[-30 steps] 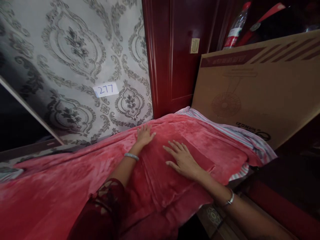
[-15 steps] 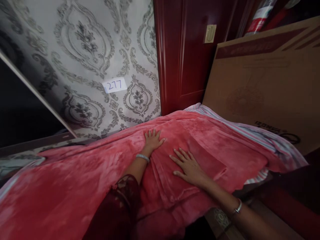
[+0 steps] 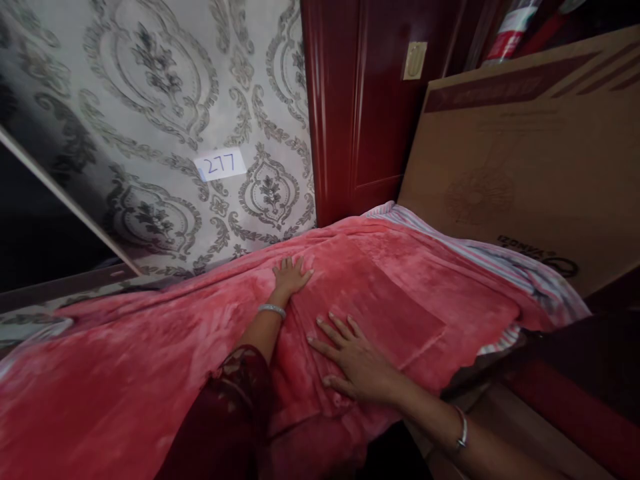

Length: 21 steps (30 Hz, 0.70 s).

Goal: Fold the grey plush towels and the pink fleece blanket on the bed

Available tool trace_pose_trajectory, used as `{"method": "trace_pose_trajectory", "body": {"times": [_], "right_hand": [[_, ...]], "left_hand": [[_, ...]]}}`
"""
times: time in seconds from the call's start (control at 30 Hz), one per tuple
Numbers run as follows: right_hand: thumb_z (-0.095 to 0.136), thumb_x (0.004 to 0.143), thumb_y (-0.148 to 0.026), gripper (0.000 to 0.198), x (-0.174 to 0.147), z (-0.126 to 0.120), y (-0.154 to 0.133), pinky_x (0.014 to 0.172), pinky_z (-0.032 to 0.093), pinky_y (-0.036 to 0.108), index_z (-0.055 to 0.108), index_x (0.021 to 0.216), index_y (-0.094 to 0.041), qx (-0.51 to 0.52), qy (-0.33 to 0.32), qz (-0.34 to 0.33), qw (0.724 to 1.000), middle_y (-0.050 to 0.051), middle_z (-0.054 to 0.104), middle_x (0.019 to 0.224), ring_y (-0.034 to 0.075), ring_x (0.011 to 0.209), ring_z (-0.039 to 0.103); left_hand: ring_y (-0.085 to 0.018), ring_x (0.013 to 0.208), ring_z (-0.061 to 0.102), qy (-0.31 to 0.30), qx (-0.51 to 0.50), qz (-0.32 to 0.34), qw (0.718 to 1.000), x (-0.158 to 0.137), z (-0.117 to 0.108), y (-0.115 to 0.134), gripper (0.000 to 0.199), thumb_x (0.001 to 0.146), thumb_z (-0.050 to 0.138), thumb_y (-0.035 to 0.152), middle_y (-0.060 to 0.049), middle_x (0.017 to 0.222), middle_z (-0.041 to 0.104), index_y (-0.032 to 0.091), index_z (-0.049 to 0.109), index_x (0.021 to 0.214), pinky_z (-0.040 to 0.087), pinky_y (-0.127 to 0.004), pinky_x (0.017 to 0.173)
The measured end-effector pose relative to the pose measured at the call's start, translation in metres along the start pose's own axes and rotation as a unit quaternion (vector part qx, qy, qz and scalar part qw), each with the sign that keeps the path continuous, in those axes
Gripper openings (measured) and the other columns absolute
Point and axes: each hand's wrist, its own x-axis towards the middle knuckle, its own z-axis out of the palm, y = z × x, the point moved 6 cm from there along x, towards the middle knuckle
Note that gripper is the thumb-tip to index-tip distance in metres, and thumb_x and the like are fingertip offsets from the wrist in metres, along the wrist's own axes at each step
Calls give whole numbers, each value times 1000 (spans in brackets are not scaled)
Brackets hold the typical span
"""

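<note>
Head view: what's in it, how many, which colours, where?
Wallpaper: one, grey-patterned, upper left
Card: one, white, on wallpaper
Panel: one, dark red, top centre
Fitting: one, golden, on panel
Bottle: one, red label, top right
Carton: one, brown, right
Striped cloth: probably one, pale, below carton
Fleece: layers unclear, pinkish red, across bottom
Dark shapes: count unclear, far left, lower right
Sleeve: one, dark red, left arm
Bracelets: two, silvery, one per wrist
Left hand: one, bare, on fleece
Right hand: one, bare, on fleece

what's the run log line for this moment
left hand: open, on red cloth; right hand: open, on red cloth; cardboard box: beside striped cloth; card: 277, on wall
</note>
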Motion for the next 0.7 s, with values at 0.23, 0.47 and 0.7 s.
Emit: {"method": "trace_pose_trajectory", "body": {"times": [0.23, 0.47, 0.7], "right_hand": [[56, 97, -63, 76, -24, 1, -14, 122, 2, 70, 32, 163, -34, 48, -44, -65, 996, 11, 10, 173, 38, 158, -4], [53, 103, -47, 48, -35, -53, -9, 114, 42, 45, 60, 145, -26, 55, 59, -87, 993, 11, 65, 141, 26, 130, 59], [49, 101, -56, 65, -21, -62, 82, 121, 19, 69, 38, 161, -31, -148, 148, 179, 961, 11, 32, 168, 37, 156, 23]], "left_hand": [[-37, 158, 19, -47, -16, -9, 999, 4, -16, 4, 79, 97, 31, 67, -17, 171, 22, 26, 26, 164, 22, -67, 121], [-36, 159, 16, -25, -9, 153, 988, -69, -35, 52, 77, 98, 42, 63, -18, 170, 25, 22, 31, 162, 12, -63, 126], [-42, 159, 11, 13, 2, 193, 981, -144, 3, 56, 80, 94, 51, 66, -17, 172, 21, 28, 35, 161, 13, -68, 124]]}}
